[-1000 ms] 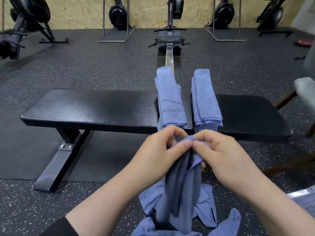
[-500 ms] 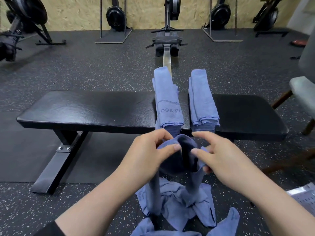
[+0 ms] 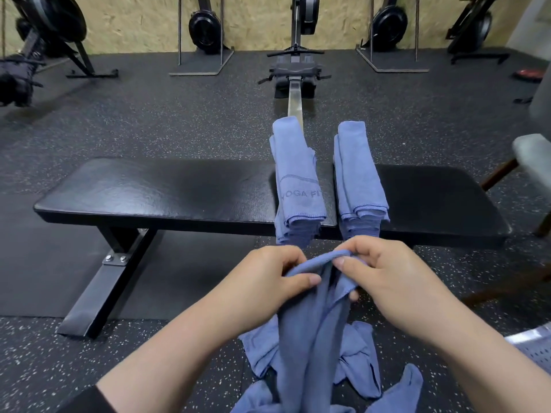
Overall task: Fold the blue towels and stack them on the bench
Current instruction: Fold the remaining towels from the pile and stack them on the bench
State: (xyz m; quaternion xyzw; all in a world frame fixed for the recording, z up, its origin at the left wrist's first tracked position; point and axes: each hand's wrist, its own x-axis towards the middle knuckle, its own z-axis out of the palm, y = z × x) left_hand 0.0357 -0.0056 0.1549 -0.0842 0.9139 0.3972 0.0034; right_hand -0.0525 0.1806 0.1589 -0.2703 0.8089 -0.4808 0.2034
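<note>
Speckled black rubber floor (image 3: 167,120) throughout; wall of pale board (image 3: 253,22) at far edge, tops of rowing machines cut off by the upper frame. Black padded bench (image 3: 155,192) across mid-frame, right end partly hidden behind two stacks; only the left leg (image 3: 104,287) visible. Central rowing machine (image 3: 295,70) directly beyond the bench, its rail blocked at the near end by the left stack. Left stack of folded blue towels (image 3: 298,180) laid across the bench, overhanging both edges, lettering partly readable as "OGA FI". Right stack (image 3: 357,174) just beside it, apart by a narrow gap, layer count hard to make out. Grey chair (image 3: 533,156) cut off at right edge. Loose blue towels (image 3: 360,362) heaped on the floor below the hands, lower part out of frame. Held towel (image 3: 310,329) hanging bunched in front of the bench. Left hand (image 3: 268,281) pinching its top edge between thumb and curled fingers; right hand (image 3: 384,275) gripping the same edge likewise, fingertips partly hidden in cloth
</note>
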